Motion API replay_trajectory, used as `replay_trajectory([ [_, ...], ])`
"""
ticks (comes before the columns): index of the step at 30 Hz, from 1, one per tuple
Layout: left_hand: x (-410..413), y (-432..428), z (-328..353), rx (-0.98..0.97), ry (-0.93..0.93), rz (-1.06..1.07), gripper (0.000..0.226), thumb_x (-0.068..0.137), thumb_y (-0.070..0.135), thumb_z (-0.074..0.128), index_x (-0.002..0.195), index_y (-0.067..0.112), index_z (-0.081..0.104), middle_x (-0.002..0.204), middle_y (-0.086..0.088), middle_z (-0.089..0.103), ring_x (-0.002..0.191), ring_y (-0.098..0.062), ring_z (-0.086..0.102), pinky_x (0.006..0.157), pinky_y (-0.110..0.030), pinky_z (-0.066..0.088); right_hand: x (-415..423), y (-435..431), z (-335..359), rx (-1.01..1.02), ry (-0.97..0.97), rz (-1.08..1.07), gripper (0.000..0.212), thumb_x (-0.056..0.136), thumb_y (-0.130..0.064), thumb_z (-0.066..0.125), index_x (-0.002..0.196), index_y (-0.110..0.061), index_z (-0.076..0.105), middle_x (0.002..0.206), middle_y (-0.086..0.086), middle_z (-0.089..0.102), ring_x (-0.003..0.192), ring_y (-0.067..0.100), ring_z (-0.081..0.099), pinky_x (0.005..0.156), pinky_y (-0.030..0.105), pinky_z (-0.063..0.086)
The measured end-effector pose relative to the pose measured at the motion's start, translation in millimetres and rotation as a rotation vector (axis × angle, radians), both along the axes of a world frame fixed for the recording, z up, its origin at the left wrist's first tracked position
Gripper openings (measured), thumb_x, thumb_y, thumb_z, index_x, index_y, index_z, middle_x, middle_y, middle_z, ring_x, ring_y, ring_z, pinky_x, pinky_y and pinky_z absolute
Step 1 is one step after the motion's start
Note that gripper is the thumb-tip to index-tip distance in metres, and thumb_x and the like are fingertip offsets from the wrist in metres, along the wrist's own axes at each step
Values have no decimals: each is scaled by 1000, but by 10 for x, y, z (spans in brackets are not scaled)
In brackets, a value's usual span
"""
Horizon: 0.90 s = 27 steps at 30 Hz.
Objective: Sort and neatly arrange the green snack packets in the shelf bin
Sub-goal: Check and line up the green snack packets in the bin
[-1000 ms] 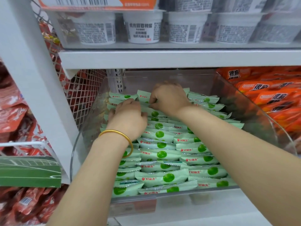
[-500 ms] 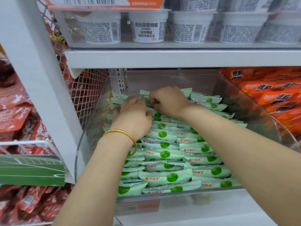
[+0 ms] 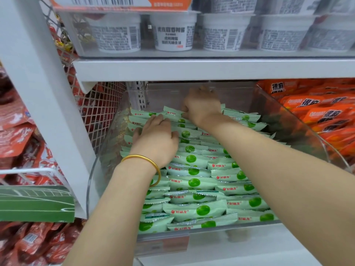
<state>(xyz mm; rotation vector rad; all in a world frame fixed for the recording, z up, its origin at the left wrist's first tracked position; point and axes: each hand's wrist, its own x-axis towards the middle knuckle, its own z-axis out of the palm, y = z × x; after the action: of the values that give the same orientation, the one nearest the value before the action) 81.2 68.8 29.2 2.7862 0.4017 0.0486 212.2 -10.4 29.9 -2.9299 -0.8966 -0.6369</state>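
Hiding its fingers, right hand (image 3: 201,106) among green packets (image 3: 194,210)

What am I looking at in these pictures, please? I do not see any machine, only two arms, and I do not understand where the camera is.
No machine here: a person works with two bare hands. All pictures come from one camera worn on the person's head, looking forward and down, so both arms enter from the bottom edge. In front stands a clear bin full of green snack packets lying in rows. The left hand, with a gold bangle on its wrist, rests flat on the packets. The right hand reaches to the back row with curled fingers and seems to pinch one packet. Nearby are white cups on the shelf above, orange packets to the right and red packets to the left.
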Motion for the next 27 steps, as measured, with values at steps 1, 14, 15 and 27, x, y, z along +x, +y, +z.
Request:
replay_trajectory([
  [1,-3,0,1,-4,-4,0,51,100,31,30,148,16,20,158,2,7,145,-14,1,116,-41,3,0,-4,-7,30,4,9,26,84,-22,64,108,-9,64,117,9,58,120,30,42,90,34,36],
  [14,-110,-19,128,-296,-567,-20,57,83,25,66,132,9,41,136,-7,41,128,-17,34,98,-12,24,-773,-563,187,771,-64,264,11,82,-21,66,86,-13,72,86,3,70,84,20,62,75,31,47],
  [15,-170,-71,187,-325,-607,-75,47,80,23,69,121,14,47,123,-1,49,118,-12,42,90,-6,29,-876,-648,185,831,-114,292,9,80,-20,68,82,-12,72,83,1,69,83,15,60,75,27,46],
  [27,-766,-623,313,-973,-620,-268,26,83,10,65,109,14,60,96,3,72,83,-6,69,62,-18,52,-1439,-1271,360,1220,540,399,14,87,-27,61,100,-30,62,80,16,62,68,18,58,56,37,52],
])
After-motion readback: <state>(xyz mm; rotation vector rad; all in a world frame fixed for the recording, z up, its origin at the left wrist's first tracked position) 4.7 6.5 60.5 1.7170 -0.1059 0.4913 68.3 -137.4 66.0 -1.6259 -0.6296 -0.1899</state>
